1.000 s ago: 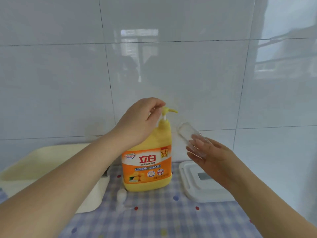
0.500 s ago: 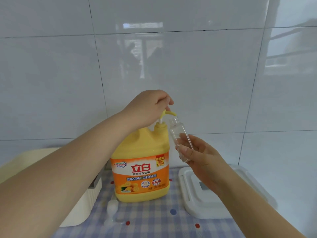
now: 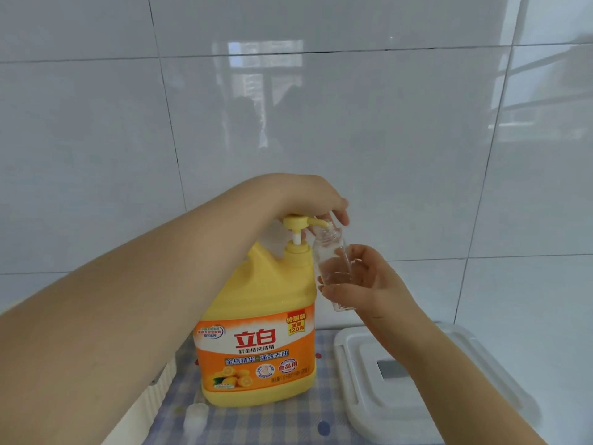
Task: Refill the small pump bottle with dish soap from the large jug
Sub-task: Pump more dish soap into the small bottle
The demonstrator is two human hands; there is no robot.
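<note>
White tiled wall [image 3: 385,139], checked cloth [image 3: 272,422], left hand [image 3: 308,197] over jug pump [image 3: 296,223], right hand [image 3: 372,284] gripping clear bottle [image 3: 332,268]

White container [image 3: 426,409] (and both forearms) cut off by frame edge.

Left hand [image 3: 313,195] arched high, wrist bent, fingers curled downward (palm hidden). Right hand [image 3: 369,279] lower, palm toward the viewer, fingers wrapped in a grip. Both forearms bare, converging inward.
</note>
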